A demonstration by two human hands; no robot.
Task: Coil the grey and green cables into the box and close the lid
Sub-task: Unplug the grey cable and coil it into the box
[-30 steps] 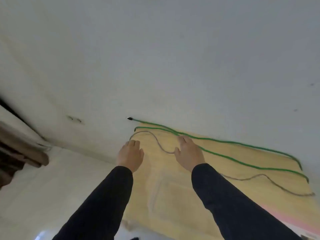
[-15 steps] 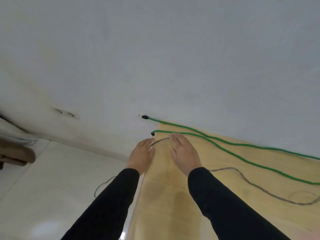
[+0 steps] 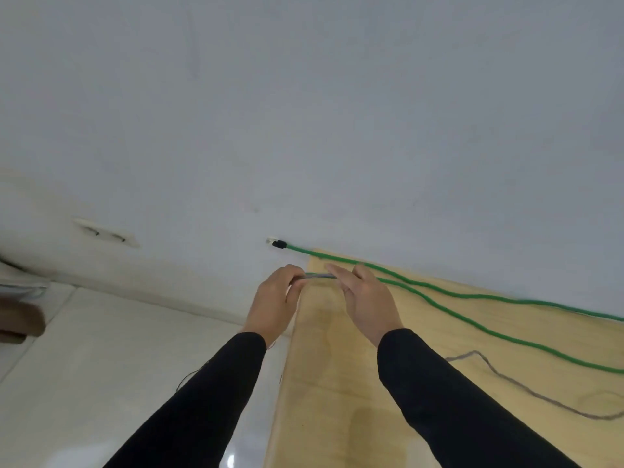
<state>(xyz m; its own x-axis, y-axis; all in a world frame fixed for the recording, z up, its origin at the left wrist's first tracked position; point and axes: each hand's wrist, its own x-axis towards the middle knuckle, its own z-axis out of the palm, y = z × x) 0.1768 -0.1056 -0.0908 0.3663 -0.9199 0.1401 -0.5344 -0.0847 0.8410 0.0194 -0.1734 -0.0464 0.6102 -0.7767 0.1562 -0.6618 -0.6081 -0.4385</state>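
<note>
A green cable lies in two long strands across a yellow mat, one black-tipped end resting by the wall. A thin grey cable trails over the mat at the right, behind my right forearm. My left hand pinches the ends of the grey and green cables at the mat's far left corner. My right hand holds the same short stretch of cable, fingers extended over it. No box is in view.
A pale grey wall fills the upper view, with a socket plate low on it at the left. White floor tiles lie left of the mat. A brown object sits at the left edge.
Both hands have lifted off the mat and closed on the cable ends, pulling a short stretch taut between them. The view has shifted left and closer to the mat's corner.
</note>
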